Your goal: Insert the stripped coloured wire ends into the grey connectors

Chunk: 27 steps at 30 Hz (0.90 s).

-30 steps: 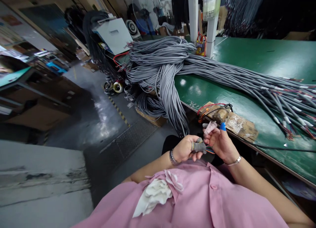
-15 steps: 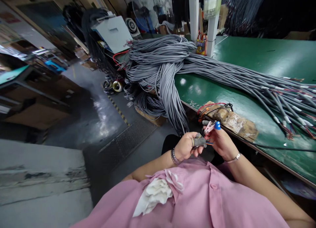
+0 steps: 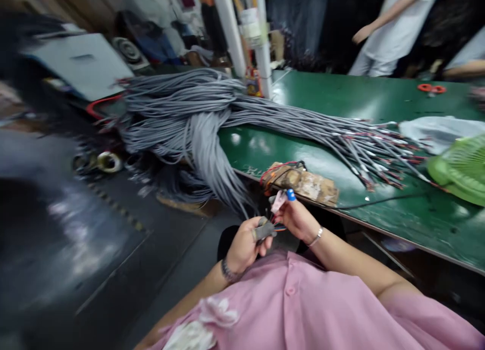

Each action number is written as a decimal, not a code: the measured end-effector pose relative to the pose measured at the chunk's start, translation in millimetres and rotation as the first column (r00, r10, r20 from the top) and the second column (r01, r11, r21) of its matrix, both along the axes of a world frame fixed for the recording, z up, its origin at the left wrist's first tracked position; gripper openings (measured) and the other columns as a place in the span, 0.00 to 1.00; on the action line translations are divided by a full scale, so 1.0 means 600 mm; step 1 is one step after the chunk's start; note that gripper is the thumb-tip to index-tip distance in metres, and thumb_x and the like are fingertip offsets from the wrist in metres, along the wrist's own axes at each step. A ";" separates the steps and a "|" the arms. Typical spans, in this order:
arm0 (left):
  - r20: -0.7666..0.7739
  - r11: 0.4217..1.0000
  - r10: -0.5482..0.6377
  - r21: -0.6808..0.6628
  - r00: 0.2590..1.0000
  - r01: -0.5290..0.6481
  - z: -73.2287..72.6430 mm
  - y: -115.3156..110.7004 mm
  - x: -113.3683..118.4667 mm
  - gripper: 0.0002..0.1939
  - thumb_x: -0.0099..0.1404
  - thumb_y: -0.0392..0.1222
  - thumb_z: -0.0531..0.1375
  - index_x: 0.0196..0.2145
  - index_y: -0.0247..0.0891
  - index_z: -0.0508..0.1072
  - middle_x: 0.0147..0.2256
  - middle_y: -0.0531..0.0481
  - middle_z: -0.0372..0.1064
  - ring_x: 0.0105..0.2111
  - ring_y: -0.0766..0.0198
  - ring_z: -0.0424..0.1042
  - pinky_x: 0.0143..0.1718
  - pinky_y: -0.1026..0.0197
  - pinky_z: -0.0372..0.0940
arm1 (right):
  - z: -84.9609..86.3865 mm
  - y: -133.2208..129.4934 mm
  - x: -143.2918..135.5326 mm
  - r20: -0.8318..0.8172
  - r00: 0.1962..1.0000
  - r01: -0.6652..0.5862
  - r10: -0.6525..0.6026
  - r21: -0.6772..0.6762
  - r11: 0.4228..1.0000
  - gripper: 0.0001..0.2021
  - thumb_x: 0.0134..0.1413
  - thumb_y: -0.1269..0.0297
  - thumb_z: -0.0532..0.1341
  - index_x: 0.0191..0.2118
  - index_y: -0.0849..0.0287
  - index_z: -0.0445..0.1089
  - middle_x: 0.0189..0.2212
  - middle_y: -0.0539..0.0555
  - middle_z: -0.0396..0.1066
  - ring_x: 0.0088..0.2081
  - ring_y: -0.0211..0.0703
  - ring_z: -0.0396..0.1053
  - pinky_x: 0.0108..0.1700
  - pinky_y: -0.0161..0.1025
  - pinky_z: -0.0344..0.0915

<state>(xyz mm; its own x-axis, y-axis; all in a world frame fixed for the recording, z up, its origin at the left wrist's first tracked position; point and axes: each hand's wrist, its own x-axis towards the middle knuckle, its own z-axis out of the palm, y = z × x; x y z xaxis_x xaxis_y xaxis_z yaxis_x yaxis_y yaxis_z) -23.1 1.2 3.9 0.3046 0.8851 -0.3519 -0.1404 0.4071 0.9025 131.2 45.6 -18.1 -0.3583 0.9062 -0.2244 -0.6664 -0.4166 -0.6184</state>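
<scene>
My left hand (image 3: 248, 241) is closed round a grey cable end, its thumb in a grey cover. Thin coloured wires (image 3: 279, 228) stick out of the cable toward my right hand (image 3: 297, 218). Those fingers are pinched at the wires, and one fingertip has a blue cover (image 3: 290, 194). A small pink piece (image 3: 278, 202) shows by these fingers; how it is held is blurred. Both hands are close together in front of the table's edge, near a wooden block (image 3: 310, 186) wrapped in clear tape.
Long grey cables (image 3: 212, 133) lie across the green table (image 3: 409, 229) and hang over its near edge. At the right are a green basket (image 3: 460, 163) and orange-handled scissors (image 3: 431, 89). A person (image 3: 394, 32) stands across the table; another person's arm (image 3: 466, 67) shows at far right.
The view has swung right, bringing two people, the basket and the scissors into sight. My hands keep nearly the same hold close together.
</scene>
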 end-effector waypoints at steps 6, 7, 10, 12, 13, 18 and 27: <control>-0.013 1.000 0.000 -0.001 1.000 0.000 0.005 -0.018 0.001 0.15 0.56 0.48 0.63 0.23 0.34 0.66 0.17 0.53 0.66 0.11 0.75 0.57 0.13 0.72 0.49 | -0.004 0.001 0.014 -0.021 0.999 -0.032 0.032 0.000 0.999 0.24 0.54 0.43 0.58 0.38 0.63 0.73 0.27 0.52 0.70 0.25 0.33 0.65 0.27 0.30 0.64; -0.016 1.000 0.012 0.009 1.000 -0.011 0.006 -0.020 0.002 0.15 0.56 0.48 0.63 0.23 0.34 0.66 0.17 0.53 0.66 0.11 0.75 0.57 0.13 0.72 0.49 | -0.003 0.000 0.016 -0.014 1.000 -0.018 0.019 0.020 1.000 0.22 0.54 0.45 0.59 0.39 0.62 0.73 0.27 0.52 0.71 0.25 0.32 0.64 0.27 0.30 0.64; -0.009 0.999 0.040 0.034 0.999 -0.040 0.006 -0.025 0.006 0.15 0.58 0.47 0.62 0.23 0.34 0.66 0.16 0.54 0.65 0.12 0.76 0.56 0.14 0.72 0.49 | 0.000 -0.003 0.017 0.033 0.999 0.021 -0.023 0.064 0.998 0.17 0.52 0.51 0.63 0.38 0.62 0.73 0.29 0.52 0.71 0.24 0.31 0.64 0.26 0.29 0.62; 0.005 0.998 0.048 0.044 0.999 -0.048 0.005 -0.026 0.009 0.14 0.58 0.47 0.62 0.24 0.34 0.67 0.17 0.54 0.65 0.12 0.76 0.56 0.14 0.72 0.50 | 0.000 -0.003 0.017 0.061 0.997 0.036 -0.041 0.083 0.996 0.16 0.51 0.52 0.63 0.37 0.61 0.73 0.28 0.52 0.71 0.24 0.31 0.63 0.25 0.29 0.62; 0.011 0.997 0.052 0.048 0.999 -0.053 0.004 -0.026 0.009 0.14 0.58 0.46 0.62 0.24 0.34 0.67 0.17 0.54 0.65 0.13 0.76 0.57 0.14 0.72 0.50 | -0.001 -0.003 0.017 0.072 0.996 0.044 -0.050 0.088 0.995 0.17 0.51 0.50 0.63 0.36 0.61 0.72 0.28 0.52 0.71 0.24 0.31 0.63 0.25 0.29 0.62; 0.013 0.995 0.088 0.050 0.996 -0.088 0.003 -0.026 0.011 0.13 0.57 0.46 0.63 0.25 0.34 0.67 0.17 0.54 0.64 0.13 0.75 0.56 0.14 0.71 0.51 | -0.015 -0.006 0.015 0.188 0.966 0.152 -0.180 0.153 0.976 0.24 0.52 0.41 0.57 0.32 0.62 0.71 0.27 0.53 0.70 0.24 0.32 0.62 0.26 0.30 0.60; 0.029 0.994 0.087 0.059 0.996 -0.089 0.010 -0.021 0.026 0.14 0.56 0.47 0.63 0.25 0.35 0.67 0.18 0.54 0.64 0.13 0.75 0.57 0.15 0.71 0.52 | -0.025 -0.005 0.010 0.228 0.963 0.100 -0.141 0.179 0.979 0.26 0.50 0.38 0.56 0.31 0.61 0.71 0.28 0.53 0.71 0.24 0.33 0.61 0.27 0.31 0.59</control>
<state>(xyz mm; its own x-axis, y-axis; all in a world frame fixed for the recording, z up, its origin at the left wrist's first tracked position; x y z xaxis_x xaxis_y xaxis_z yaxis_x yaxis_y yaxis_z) -7.5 -11.6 9.9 0.2329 0.9281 -0.2905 -0.1970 0.3375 0.9205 137.4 42.5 -33.1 -0.1985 0.9709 -0.1341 -0.5303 -0.2214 -0.8184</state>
